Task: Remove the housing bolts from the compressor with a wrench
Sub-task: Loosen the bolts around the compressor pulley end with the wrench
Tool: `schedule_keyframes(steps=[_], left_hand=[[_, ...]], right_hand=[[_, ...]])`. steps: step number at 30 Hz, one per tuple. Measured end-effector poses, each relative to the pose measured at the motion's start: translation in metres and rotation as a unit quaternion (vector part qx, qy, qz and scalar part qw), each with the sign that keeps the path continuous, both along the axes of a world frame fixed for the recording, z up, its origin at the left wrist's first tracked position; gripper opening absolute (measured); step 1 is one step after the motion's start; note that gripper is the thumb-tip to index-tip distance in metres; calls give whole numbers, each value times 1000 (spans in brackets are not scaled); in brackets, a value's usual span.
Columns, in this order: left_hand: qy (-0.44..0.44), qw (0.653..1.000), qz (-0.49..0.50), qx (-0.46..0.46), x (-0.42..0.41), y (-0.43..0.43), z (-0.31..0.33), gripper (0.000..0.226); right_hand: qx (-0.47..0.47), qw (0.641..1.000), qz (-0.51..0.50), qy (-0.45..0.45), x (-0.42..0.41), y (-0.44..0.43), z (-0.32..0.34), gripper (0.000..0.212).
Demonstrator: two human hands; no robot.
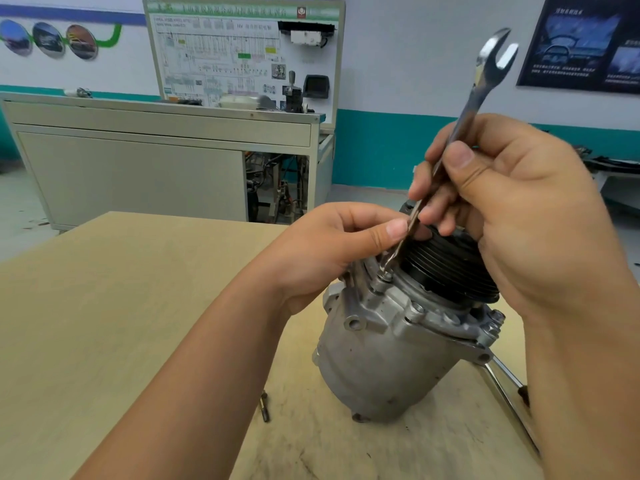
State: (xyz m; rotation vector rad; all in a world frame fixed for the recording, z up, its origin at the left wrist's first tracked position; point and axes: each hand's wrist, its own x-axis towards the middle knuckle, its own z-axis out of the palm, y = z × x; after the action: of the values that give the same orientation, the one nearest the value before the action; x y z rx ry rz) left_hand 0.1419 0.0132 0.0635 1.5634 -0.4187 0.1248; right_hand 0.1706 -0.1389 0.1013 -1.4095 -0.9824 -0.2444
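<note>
Compressor (381,358) stands on end; wrench (471,109) lower end on left housing bolt (384,275). Right hand (519,209) grips shaft, left hand (322,251) pinches it low. Seat end square, turn short arcs

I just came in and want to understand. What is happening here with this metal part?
A person is working on a compressor that stands on a wooden table. The right hand grips a wrench, held nearly upright, and the left hand pinches its lower part, with the lower end on a housing bolt. One loose bolt lies on the table.
</note>
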Motion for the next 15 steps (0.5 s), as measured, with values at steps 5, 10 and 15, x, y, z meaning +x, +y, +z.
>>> schedule_keyframes(steps=[5, 10, 15], left_hand=[[-11, 999, 25, 21, 1, -2, 0, 20], [-26, 996, 64, 61, 0, -3, 2, 12], [-29, 994, 74, 73, 0, -3, 4, 7]], right_hand=[[-5, 999, 24, 25, -1, -2, 2, 17], [-10, 999, -46, -12, -3, 0, 1, 20], [-11, 997, -68, -28, -3, -2, 3, 20]])
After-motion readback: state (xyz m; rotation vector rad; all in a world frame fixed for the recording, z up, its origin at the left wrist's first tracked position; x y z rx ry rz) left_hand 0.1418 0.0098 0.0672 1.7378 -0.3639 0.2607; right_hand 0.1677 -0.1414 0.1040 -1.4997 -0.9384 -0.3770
